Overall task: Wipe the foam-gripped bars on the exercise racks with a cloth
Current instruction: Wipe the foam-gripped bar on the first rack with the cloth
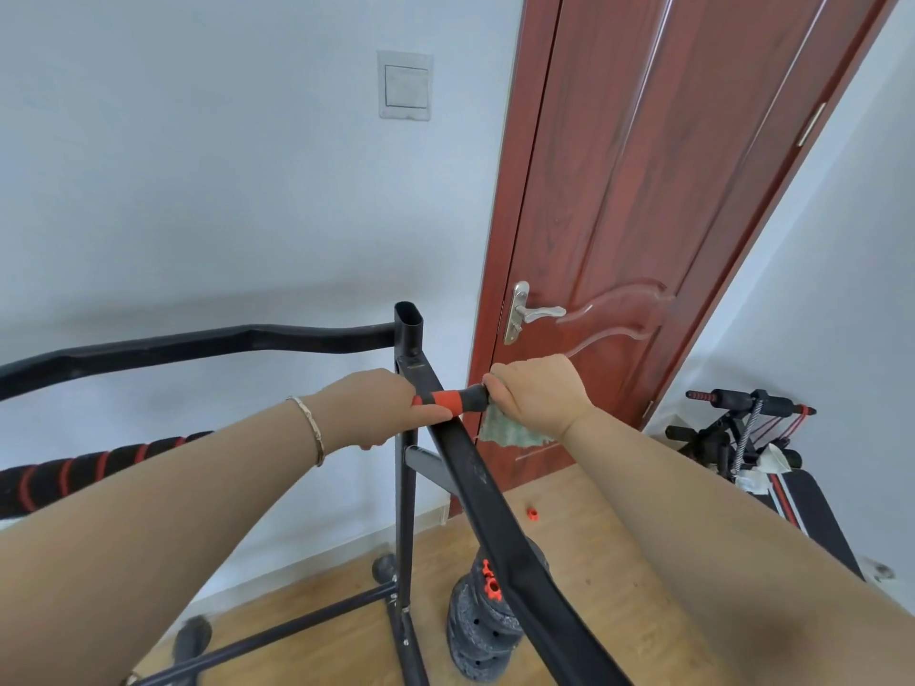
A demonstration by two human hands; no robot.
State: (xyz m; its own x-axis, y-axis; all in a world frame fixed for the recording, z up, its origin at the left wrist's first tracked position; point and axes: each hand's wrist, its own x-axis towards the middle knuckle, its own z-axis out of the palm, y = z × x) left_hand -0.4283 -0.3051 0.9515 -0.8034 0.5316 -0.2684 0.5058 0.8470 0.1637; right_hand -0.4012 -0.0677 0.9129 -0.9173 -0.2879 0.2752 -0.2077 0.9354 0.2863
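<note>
A short foam-gripped bar (455,399), red and black, is held level between two hands against the upright (408,334) of a black exercise rack. Its red end is gripped by the left hand (376,403), whose fingers are curled round it; a bracelet (312,428) is worn on that wrist. The black end is enclosed by the right hand (537,393), whose fingers are wrapped round a greenish cloth (510,430) pressed onto the foam, a loose corner hanging just below the grip. Between the hands, a slanted black beam (475,467) is crossed by the bar. A red-striped foam bar (74,467) is seen well left of the grip, stacked weight plates (475,631) far beneath it, and a door handle (537,311) just above the right hand.
</note>
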